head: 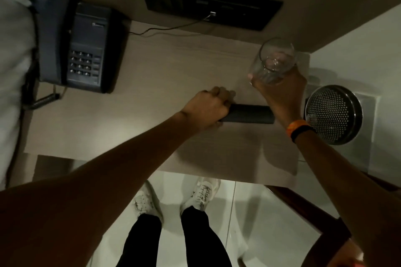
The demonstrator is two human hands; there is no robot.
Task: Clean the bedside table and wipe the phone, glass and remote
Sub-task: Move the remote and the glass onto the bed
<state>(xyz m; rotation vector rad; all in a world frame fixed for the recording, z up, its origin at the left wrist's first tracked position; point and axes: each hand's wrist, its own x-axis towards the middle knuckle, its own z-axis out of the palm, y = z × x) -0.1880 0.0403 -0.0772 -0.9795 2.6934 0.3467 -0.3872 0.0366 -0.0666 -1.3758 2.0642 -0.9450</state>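
Note:
I look straight down on a pale wooden bedside table (pixel 152 76). My left hand (pixel 208 108) grips the left end of a black remote (pixel 249 114) that lies across the table's right half. Over the table's right edge, my right hand (pixel 280 91) holds a clear drinking glass (pixel 273 60) with its mouth tilted toward me. A dark corded phone (pixel 84 43) with a keypad sits at the table's left side, its cable running to the wall panel.
A black switch panel (pixel 208 2) is set in the wall behind the table. A perforated metal bin (pixel 334 115) stands on the floor to the right. White bedding (pixel 13 50) lies at the left. Dark wooden furniture (pixel 303 208) is at the lower right.

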